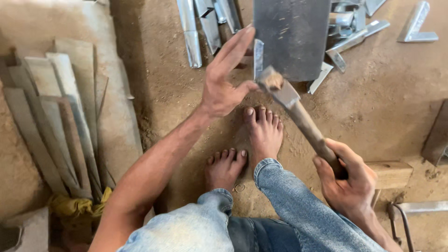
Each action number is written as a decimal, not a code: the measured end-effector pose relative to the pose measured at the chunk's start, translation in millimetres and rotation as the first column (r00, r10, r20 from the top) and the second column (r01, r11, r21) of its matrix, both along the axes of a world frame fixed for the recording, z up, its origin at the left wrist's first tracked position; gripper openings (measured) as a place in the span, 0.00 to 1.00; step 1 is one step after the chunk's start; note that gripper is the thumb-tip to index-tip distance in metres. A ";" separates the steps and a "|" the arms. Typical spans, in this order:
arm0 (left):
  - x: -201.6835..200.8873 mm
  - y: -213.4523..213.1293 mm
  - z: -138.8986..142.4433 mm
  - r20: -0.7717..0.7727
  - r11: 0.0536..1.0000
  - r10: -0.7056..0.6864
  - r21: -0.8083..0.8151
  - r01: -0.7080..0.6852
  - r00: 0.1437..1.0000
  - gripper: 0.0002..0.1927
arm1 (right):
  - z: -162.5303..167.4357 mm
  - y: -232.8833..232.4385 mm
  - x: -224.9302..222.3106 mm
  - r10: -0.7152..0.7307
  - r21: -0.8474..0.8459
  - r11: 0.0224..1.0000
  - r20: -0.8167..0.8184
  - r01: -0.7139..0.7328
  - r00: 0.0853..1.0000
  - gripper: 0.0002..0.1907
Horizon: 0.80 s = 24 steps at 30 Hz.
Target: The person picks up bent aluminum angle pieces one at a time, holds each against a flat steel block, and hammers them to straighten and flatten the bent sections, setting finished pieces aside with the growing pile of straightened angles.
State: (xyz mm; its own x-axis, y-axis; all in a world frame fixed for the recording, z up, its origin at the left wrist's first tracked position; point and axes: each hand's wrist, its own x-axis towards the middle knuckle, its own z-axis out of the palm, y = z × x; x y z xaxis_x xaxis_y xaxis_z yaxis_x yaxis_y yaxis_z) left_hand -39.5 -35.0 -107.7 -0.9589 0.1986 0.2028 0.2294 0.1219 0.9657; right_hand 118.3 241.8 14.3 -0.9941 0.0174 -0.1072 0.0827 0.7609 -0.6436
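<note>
I do not see any boxes, bags, labels, signs or screens here.

Packed dirt floor [382, 102] — perhaps sunlit — strewn metal offcuts [196, 28]
</note>
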 end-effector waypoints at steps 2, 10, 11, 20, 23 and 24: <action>-1.3 0.5 0.7 -0.001 1.000 -0.012 0.026 0.012 1.000 0.54 | -5.3 -12.0 -15.0 0.012 -0.014 1.000 0.021 -0.012 1.000 0.21; -2.7 -2.3 2.1 0.048 0.993 -0.065 0.102 0.060 0.997 0.53 | -10.3 -14.9 -28.4 0.036 -0.011 0.999 0.007 -0.036 0.999 0.21; -3.4 -1.2 2.4 0.030 0.994 -0.059 0.098 0.056 0.998 0.53 | -9.9 -13.7 -27.9 0.002 0.000 1.000 0.056 -0.002 0.998 0.21; -6.0 -0.8 2.5 0.060 0.990 -0.081 0.122 0.073 0.995 0.51 | -5.0 -16.1 -32.2 0.099 -0.069 0.992 -0.057 -0.103 0.993 0.20; -6.8 -0.6 3.0 -0.001 0.997 -0.059 0.056 0.059 0.998 0.53 | -3.5 -15.8 -33.7 0.043 -0.027 0.999 -0.043 -0.044 0.998 0.19; -4.4 -0.2 1.1 0.008 0.997 -0.061 0.051 0.060 0.998 0.52 | -3.1 -13.8 -33.2 0.081 -0.015 0.996 -0.051 -0.082 0.995 0.19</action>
